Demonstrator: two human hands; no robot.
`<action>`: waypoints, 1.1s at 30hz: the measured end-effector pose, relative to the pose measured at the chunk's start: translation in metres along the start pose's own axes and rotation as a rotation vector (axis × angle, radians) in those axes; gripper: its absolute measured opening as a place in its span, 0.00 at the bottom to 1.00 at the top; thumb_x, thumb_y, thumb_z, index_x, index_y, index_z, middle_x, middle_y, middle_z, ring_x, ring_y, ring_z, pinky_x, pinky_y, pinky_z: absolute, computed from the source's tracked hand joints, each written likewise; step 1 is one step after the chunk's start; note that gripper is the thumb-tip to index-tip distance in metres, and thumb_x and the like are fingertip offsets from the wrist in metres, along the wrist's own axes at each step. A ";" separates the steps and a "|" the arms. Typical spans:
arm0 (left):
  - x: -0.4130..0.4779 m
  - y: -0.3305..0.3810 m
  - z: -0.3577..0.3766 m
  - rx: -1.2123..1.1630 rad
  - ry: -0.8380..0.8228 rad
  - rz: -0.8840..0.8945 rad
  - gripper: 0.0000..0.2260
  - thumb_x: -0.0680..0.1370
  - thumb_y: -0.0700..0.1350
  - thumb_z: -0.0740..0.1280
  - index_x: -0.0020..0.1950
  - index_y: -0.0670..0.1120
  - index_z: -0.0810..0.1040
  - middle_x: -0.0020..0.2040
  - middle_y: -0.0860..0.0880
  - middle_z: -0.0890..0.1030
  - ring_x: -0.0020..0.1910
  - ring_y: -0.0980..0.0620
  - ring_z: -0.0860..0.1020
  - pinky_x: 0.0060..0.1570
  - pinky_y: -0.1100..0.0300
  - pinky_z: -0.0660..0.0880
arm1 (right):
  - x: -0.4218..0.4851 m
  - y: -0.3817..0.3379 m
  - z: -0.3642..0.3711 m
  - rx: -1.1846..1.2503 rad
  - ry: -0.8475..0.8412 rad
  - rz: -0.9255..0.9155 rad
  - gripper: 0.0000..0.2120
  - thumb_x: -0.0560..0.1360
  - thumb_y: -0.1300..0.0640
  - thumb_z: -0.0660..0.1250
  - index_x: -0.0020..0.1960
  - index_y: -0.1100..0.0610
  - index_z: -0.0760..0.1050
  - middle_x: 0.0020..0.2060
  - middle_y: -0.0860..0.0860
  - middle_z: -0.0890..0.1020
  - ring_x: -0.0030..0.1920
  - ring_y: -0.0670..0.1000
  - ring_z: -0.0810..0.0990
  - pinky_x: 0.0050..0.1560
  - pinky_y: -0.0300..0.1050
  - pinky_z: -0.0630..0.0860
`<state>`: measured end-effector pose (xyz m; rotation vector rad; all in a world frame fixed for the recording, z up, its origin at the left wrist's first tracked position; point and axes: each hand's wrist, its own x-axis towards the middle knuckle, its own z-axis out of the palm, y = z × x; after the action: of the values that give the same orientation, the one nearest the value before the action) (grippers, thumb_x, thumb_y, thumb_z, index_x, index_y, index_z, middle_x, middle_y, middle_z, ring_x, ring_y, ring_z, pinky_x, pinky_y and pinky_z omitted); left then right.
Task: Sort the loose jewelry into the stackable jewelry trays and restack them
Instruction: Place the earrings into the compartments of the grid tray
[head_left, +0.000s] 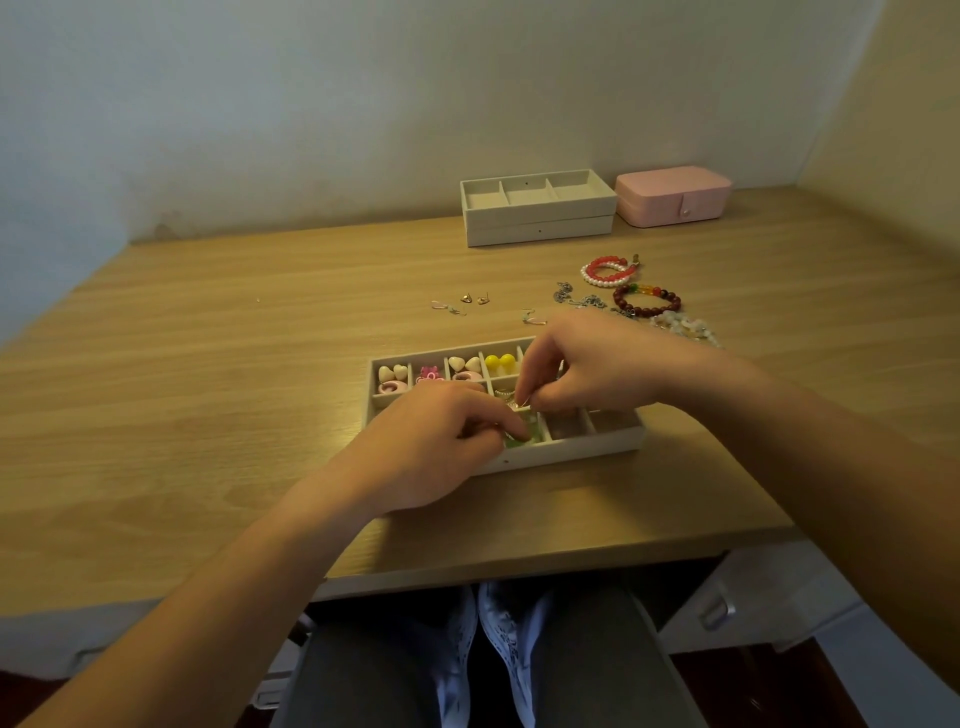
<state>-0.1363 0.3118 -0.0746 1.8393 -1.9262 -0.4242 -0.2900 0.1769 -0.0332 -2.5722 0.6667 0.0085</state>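
A white tray with many small compartments (566, 453) lies on the desk in front of me. Its back row holds cream hearts (392, 372), pink pieces (429, 374) and yellow beads (500, 361). My left hand (436, 441) reaches into a front compartment, fingers curled on a small green piece (525, 434). My right hand (587, 371) hovers over the tray's middle and pinches a small gold earring (522, 402). Loose earrings (470, 300) and bead bracelets (645, 300) lie behind the tray. Two stacked trays (537, 208) stand at the back.
A pink jewelry box (674, 196) sits beside the stacked trays against the wall. A silver chain (582, 299) and pale bead bracelet (685, 327) lie at the right. The desk's front edge (519, 571) is close to my lap; a drawer handle (719, 610) shows below right.
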 end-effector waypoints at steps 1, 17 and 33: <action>0.000 0.000 0.000 -0.015 0.014 0.001 0.13 0.77 0.43 0.65 0.53 0.58 0.86 0.42 0.55 0.80 0.40 0.58 0.76 0.42 0.57 0.72 | 0.000 0.000 0.000 -0.025 -0.002 -0.003 0.07 0.77 0.55 0.72 0.50 0.45 0.86 0.44 0.41 0.83 0.46 0.43 0.80 0.44 0.39 0.78; -0.005 0.009 0.005 0.250 0.172 -0.021 0.18 0.75 0.51 0.58 0.56 0.58 0.84 0.51 0.57 0.83 0.54 0.52 0.80 0.50 0.50 0.78 | -0.002 -0.001 0.004 -0.008 -0.020 0.015 0.09 0.79 0.56 0.69 0.54 0.47 0.86 0.42 0.41 0.84 0.44 0.43 0.82 0.47 0.40 0.81; -0.008 0.003 0.005 0.080 0.115 -0.032 0.13 0.76 0.49 0.62 0.52 0.59 0.85 0.41 0.61 0.77 0.41 0.64 0.74 0.42 0.59 0.71 | -0.017 -0.006 0.005 -0.051 -0.022 0.009 0.08 0.77 0.57 0.70 0.49 0.46 0.85 0.36 0.41 0.81 0.34 0.39 0.77 0.28 0.29 0.69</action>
<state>-0.1417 0.3193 -0.0780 1.9035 -1.8634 -0.2491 -0.3017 0.1913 -0.0331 -2.6137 0.6780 0.0567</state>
